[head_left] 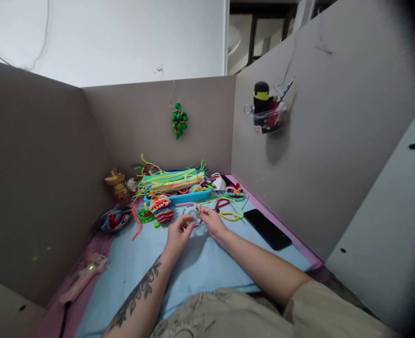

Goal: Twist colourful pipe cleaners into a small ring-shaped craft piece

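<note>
Two hands, head view. Left hand (pixel 178 233) and right hand (pixel 212 223): fingers of both narrowed on a small pipe-cleaner ring (pixel 193 214) between them, held from opposite sides, presumably to steady it. Pipe-cleaner bundle (pixel 174 180) in a blue tray (pixel 179 199), beyond the fingers, probably for easy reach. Smartphone (pixel 267 229) right of the fingers, flat on the tabletop (pixel 137 267), apparently kept aside.

Setting: craft workstation in a cubicle | grey partitions (pixel 133 117) are enclosing the desk (pixel 137 274) | coloured pipe cleaners (pixel 172 180) are lying across a blue tray (pixel 184 198) | a pink corded tool (pixel 82 281) is resting nearby
</note>
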A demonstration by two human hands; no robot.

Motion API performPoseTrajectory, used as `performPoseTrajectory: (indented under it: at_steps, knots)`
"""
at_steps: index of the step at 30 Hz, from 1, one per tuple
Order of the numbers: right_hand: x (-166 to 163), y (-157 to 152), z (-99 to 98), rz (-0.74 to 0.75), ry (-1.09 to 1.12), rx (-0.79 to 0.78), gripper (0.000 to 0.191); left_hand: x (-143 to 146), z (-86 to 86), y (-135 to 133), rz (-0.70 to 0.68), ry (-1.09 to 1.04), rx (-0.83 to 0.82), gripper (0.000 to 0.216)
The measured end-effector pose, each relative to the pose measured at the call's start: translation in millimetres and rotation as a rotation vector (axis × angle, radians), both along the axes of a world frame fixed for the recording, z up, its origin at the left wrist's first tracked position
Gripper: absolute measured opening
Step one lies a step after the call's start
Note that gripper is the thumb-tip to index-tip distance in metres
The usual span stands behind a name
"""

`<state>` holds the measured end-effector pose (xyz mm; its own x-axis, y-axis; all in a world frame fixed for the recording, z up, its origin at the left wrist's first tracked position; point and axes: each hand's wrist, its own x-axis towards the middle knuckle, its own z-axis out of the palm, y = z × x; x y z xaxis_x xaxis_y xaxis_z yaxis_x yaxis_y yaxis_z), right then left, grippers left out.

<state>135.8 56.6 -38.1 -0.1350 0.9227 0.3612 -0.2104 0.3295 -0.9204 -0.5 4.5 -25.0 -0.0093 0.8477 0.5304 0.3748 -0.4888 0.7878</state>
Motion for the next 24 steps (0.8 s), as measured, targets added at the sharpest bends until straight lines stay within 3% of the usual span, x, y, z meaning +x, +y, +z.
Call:
performPoseTrajectory:
  at_steps: [12, 17, 19, 24]
  knots:
    - [0.3, -3.2, -2.2, -0.070, -0.232, 0.145, 0.037, -2.4, -0.9, 4.6, 0.087, -0.006, -0.052, 0.024]
    - [1.5, 5.4, -7.9, -0.138, -0.219, 0.139, 0.025, -5.0, -2.4, 9.1, 0.080, -0.138, -0.102, 0.025]
    - [4.6, 10.8, -9.4, -0.179, -0.181, 0.125, 0.019, -5.8, -2.2, 10.1, 0.049, -0.215, -0.145, 0.027]
    - [16.1, 18.1, -7.1, -0.149, -0.280, 0.221, 0.026, -4.8, 0.9, 8.4, -0.159, -0.357, -0.285, 0.031]
